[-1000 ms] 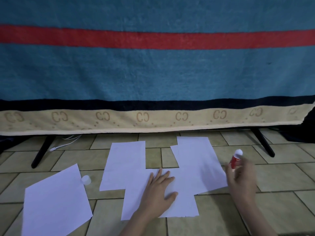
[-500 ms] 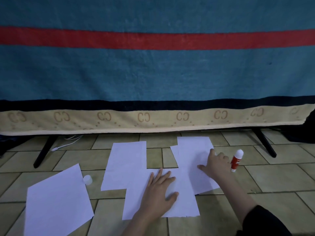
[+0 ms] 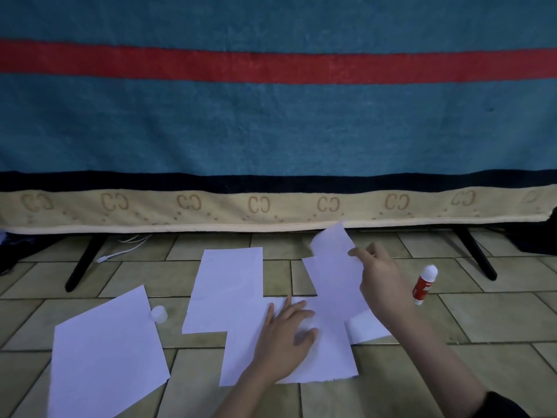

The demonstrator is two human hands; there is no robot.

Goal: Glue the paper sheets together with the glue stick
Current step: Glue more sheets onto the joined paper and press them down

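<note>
Several white paper sheets lie on the tiled floor (image 3: 497,321). Three of them overlap into a stepped chain (image 3: 229,297) in the middle, and one loose sheet (image 3: 105,357) sits apart at the near left, touching a small white cap (image 3: 158,313).

The person's left hand (image 3: 286,336) rests on the near middle sheet with straight, spread fingers, pinning it flat. The right hand (image 3: 382,282) pinches the right edge of the far right sheet (image 3: 334,276) between thumb and fingers, so its far end stands lifted off the floor. The glue stick (image 3: 423,285), red-bodied and uncapped, stands just right of that hand, untouched.

As I judge it, the overlap is being opened for more glue or a better fit. It would go best with the left palm kept firm so the joined sheets do not slide, and the raised sheet laid down from the seam outward and smoothed.

White lettering on the glue stick's label is too blurred to read. The hanging blanket's (image 3: 271,131) beige border repeats a paired "CC" motif.
</note>
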